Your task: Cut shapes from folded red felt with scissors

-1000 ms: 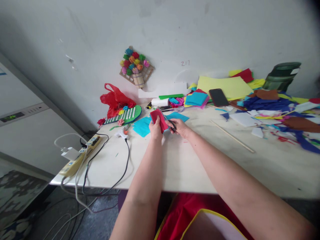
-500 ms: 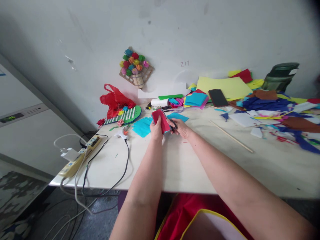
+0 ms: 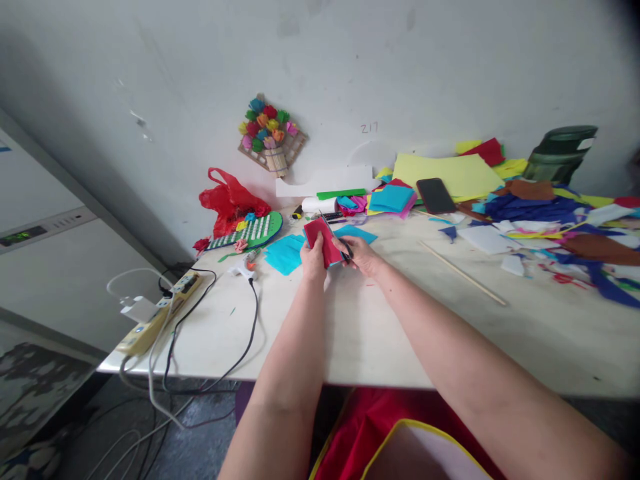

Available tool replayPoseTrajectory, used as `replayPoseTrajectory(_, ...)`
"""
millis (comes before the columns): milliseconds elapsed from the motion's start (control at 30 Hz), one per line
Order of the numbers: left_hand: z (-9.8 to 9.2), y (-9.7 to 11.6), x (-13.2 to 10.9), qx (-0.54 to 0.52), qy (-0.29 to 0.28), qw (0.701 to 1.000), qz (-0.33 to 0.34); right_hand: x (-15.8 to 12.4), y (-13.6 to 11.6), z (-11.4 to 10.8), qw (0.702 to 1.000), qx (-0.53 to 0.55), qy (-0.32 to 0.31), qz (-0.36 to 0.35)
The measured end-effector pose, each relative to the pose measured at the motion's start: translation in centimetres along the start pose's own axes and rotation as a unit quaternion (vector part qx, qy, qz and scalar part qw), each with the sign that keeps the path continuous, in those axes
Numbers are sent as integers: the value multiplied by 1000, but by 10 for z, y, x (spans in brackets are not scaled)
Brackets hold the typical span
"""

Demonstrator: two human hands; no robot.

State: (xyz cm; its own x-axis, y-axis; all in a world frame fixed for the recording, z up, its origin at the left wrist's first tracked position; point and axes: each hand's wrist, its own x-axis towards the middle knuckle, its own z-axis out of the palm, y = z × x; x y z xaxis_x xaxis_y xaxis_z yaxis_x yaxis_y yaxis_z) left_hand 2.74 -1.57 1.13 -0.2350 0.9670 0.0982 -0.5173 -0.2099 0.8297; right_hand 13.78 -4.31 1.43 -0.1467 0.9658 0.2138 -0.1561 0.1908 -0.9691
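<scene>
The pale, smooth table (image 3: 380,340) is supporting the work. Above its middle, the left hand (image 3: 313,259) is closing on a red sheet (image 3: 329,243), thumb on top, probably to keep it flat and steady; a blue layer is showing along its margins. The right hand (image 3: 362,255) is curling its fingers around the black-handled scissors (image 3: 347,251), which are running along the sheet's right side, seemingly to align with that edge; the blades' parting cannot be told. To the left, a white glue gun (image 3: 243,269) is lying on its side; to the right, a slender wooden stick (image 3: 463,272) is lying aslant. Beyond the hands, thin blue sheets (image 3: 284,255) are spreading flat. Toward the wall, a glossy phone (image 3: 436,196) is overlapping a matte yellow sheet (image 3: 445,172), near crumpled scraps (image 3: 535,207). Farthest, ruffled, many-coloured flowers (image 3: 265,123) are fanning above a bundled-stick holder (image 3: 276,162).
</scene>
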Motion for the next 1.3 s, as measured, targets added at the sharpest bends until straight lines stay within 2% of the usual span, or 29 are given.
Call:
replayPoseTrajectory(767, -1, 1, 1, -1, 9, 1000, 1, 2, -1, 2, 1000, 2, 11, 16)
replayPoseTrajectory(1300, 0, 2, -3, -2, -31, 999, -14, -1, -3, -3, 1000, 18, -10, -22)
